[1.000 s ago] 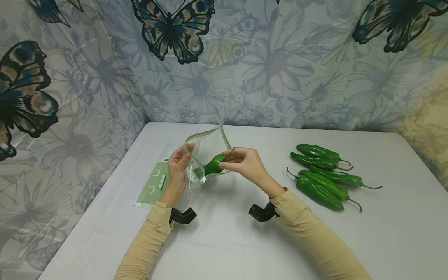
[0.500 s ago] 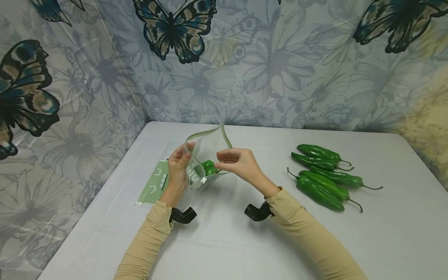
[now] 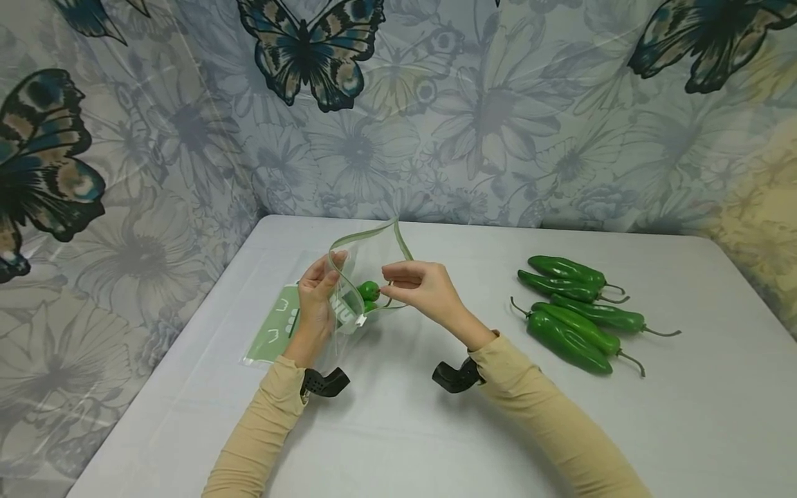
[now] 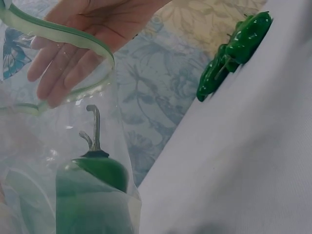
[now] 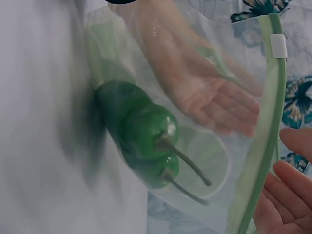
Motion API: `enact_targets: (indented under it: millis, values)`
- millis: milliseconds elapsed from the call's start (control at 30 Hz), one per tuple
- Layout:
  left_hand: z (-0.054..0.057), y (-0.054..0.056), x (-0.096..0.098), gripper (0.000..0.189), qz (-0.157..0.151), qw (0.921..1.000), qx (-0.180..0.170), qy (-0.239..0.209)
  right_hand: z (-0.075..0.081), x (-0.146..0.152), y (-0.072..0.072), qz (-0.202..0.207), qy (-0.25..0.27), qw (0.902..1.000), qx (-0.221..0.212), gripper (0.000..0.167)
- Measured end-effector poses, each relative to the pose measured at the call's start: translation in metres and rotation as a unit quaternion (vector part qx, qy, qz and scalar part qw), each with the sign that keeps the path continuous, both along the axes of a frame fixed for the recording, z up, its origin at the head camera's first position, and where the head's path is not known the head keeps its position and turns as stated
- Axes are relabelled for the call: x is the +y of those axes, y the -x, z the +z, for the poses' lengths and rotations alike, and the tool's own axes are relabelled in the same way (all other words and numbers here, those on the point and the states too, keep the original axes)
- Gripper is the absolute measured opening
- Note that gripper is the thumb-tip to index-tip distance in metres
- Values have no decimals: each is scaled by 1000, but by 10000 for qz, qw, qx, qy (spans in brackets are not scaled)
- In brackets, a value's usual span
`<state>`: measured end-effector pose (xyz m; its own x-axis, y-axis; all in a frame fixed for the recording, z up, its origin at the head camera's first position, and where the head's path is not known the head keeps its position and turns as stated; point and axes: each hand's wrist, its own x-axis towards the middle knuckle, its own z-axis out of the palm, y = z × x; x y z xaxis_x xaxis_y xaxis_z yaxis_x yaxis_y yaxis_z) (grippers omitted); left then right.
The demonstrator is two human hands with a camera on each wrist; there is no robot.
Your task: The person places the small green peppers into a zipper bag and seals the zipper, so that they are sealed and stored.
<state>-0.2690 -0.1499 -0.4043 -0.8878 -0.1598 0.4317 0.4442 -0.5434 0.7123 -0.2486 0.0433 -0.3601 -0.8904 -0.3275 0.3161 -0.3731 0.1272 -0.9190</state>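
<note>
My left hand grips the side of a clear zip bag with a green closure strip, its thumb in front of the plastic. The bag's mouth stands wide. Inside are green peppers, two stems pointing towards the mouth; one pepper also shows in the left wrist view, its lower part behind the plastic. At the mouth, my right hand holds nothing, with thumb and fingers apart. The fingers look nearly straight in the left wrist view. A white slider sits on the strip.
Several long green peppers lie on the right of the white table. A flat packet with a green panel and white marks lies beside my left hand. A butterfly-patterned cloth rises behind the table.
My right hand has let go of a green pepper, which has slid down into the bag, and has moved slightly left. My left hand keeps its grip on the bag.
</note>
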Motion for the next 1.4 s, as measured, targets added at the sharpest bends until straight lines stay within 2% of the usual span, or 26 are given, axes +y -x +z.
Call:
enact_targets:
  millis: [267, 400, 833, 1133, 1400]
  values:
    - [0, 0, 0, 33, -26, 10000, 61, -45, 2, 15, -6, 59, 261, 9996, 8, 33]
    - [1, 0, 0, 32, -16, 10000, 89, -24, 3, 28, -13, -43, 272, 9996, 51, 33]
    - [-1, -1, 3, 32, -72, 9999, -5, 114, 1, 75, -24, -177, -275, 9987, 397, 35]
    - [0, -1, 2, 33, 44, 9999, -9, 130, 1, 103, -32, -452, -665, 9914, 1032, 36]
    - [1, -1, 0, 33, 53, 9998, 72, 180, -5, 128, -37, -807, -948, 9882, 891, 35]
